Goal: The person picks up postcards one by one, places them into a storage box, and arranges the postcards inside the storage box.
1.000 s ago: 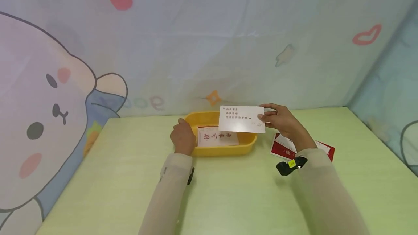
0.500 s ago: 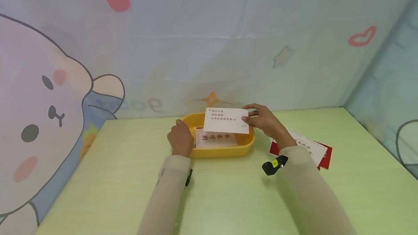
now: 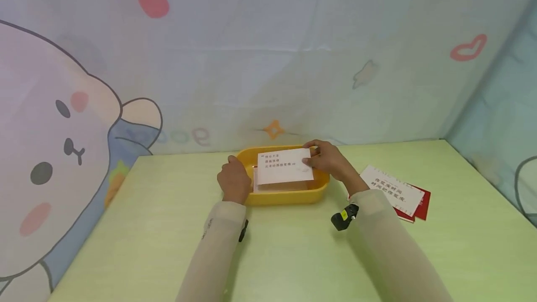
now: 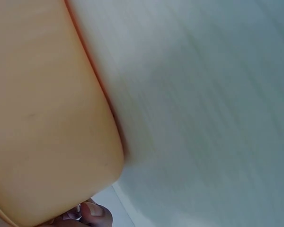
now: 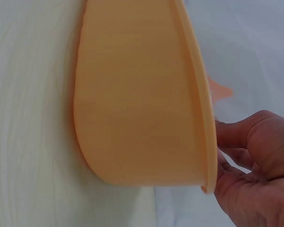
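white card (image 3: 283, 167), lettered, over yellow tray (image 3: 289, 198), part-covering a second card (image 3: 289, 187) inside; contact between the two unclear. right hand (image 3: 328, 158) pinches white card's right edge. left hand (image 3: 235, 180) grips tray's left end. to the right, beside right sleeve (image 3: 394, 236): overlapping red and white cards (image 3: 392, 191) on pale green table (image 3: 285, 255). printed backdrop (image 3: 251, 59) behind.

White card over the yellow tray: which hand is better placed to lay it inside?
The right hand, probably: it pinches the white card by its right edge, over the yellow tray. The left hand grips the tray's left end, so it seems suited to steadying.
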Demonstrator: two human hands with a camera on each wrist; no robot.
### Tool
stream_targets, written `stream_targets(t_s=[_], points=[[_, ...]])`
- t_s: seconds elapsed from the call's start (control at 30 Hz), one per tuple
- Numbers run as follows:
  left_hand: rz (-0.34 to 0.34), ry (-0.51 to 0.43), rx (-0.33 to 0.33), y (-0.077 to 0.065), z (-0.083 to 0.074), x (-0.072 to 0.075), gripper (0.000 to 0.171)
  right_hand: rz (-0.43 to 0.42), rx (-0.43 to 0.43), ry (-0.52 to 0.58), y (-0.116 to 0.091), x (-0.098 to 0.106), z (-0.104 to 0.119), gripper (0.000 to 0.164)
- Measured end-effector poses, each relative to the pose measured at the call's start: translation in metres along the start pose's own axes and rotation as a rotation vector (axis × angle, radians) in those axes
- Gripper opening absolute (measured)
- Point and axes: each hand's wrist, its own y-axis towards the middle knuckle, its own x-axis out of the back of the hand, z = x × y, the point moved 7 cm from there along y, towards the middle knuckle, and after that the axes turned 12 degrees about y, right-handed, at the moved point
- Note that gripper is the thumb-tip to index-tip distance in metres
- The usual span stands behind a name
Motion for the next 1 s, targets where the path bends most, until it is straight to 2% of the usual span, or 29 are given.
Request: stream_targets(t_s=[0.23,0.37,0.57,0.77,1.0], points=[[-0.003,-0.011,-0.016,-0.001,0.001,0.004,0.041,0.007,0.008,-0.204,0.004,-0.013,0.010,0.046],[-0.015,-0.010,-0.017,0.000,0.002,0.004,0.041,0.008,0.006,-0.278,0.008,-0.020,0.013,0.046],[-0.027,-0.009,-0.026,-0.001,0.002,0.002,0.042,0.006,-0.006,-0.320,0.013,-0.028,0.004,0.047],[-0.043,-0.011,-0.016,-0.001,0.004,0.003,0.040,0.004,0.021,-0.359,0.012,-0.033,0.005,0.047],[-0.036,-0.017,-0.015,-0.002,0.005,0.005,0.042,-0.038,0.019,-0.381,0.014,-0.037,0.004,0.051]])
